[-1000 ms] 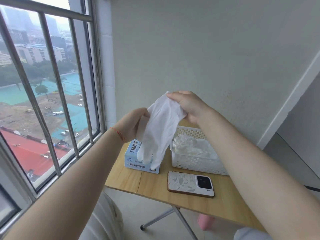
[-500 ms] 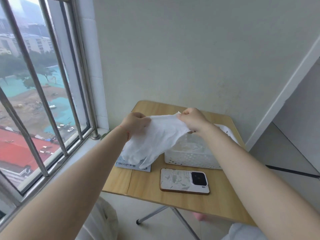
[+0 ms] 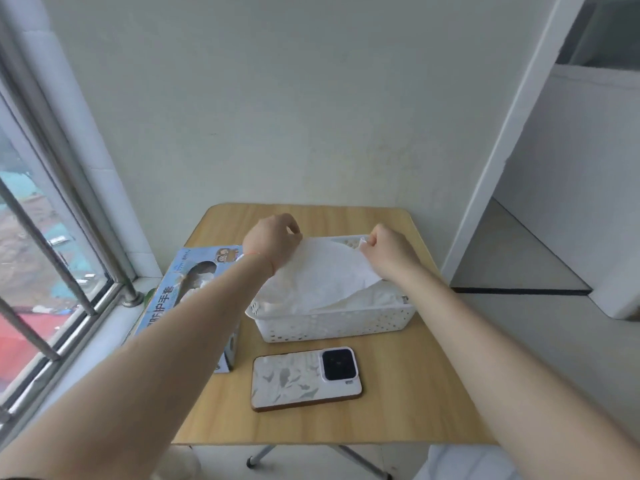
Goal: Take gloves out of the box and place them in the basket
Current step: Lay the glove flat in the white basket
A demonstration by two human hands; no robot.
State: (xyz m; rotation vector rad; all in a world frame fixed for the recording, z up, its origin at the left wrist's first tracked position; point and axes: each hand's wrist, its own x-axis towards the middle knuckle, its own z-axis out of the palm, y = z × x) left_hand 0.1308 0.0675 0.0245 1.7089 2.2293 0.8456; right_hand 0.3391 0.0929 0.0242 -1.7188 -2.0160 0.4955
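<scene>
The single head view looks forward and steeply down from above the person's arms, close over the small table [image 3: 311, 424]. It faces a wall corner. The two hands' shared grip sits mid-frame; nearer the camera lies table, beyond it wall.

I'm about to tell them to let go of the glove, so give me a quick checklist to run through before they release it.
1. Glove over the white basket: ok, it is spread above the opening and its lower end lies inside.
2. Left hand holding one glove edge: ok, fingers pinch it.
3. Right hand holding the other edge: ok, pinched at the corner.
4. Room in the basket: ok, gloves already lie in it but sit below the rim.
5. Glove clear of the phone: ok, the phone lies in front of the basket, apart.
6. Glove box ready for the next pull: ok, a glove shows in its opening.
</scene>
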